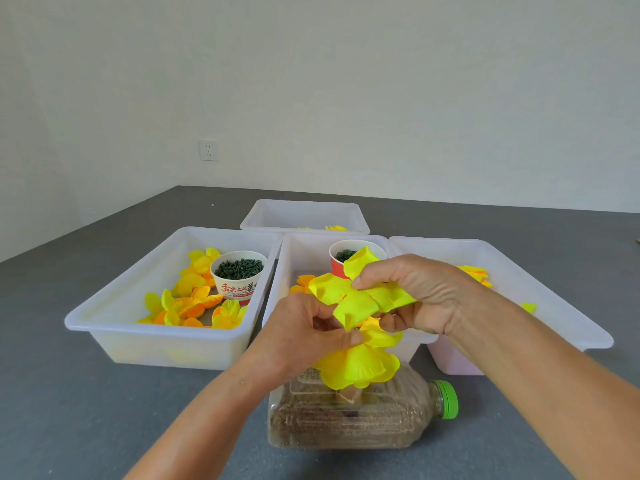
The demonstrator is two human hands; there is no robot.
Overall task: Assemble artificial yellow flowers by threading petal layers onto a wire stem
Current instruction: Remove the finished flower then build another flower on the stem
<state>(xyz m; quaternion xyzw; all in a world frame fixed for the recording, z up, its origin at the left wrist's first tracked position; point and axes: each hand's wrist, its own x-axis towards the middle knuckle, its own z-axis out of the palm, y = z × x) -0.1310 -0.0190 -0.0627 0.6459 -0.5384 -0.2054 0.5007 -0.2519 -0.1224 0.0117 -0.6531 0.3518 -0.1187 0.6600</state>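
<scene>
My right hand [412, 292] pinches a bright yellow petal layer [356, 299] from above, holding it over the middle bin. Just below, my left hand [304, 334] grips the partly built yellow flower [360, 367], its thumb and fingers pressed at the top of the stacked petals. The flower stands above a lying plastic bottle [349, 420] filled with brown grain or sand. The wire stem is hidden by petals and fingers.
Four translucent white bins sit on the grey table: left bin [104, 323] with yellow-orange petals and a paper cup [239, 275] of dark green parts, middle bin [294, 247] with a red cup [337, 263], right bin [554, 306], far bin [304, 216].
</scene>
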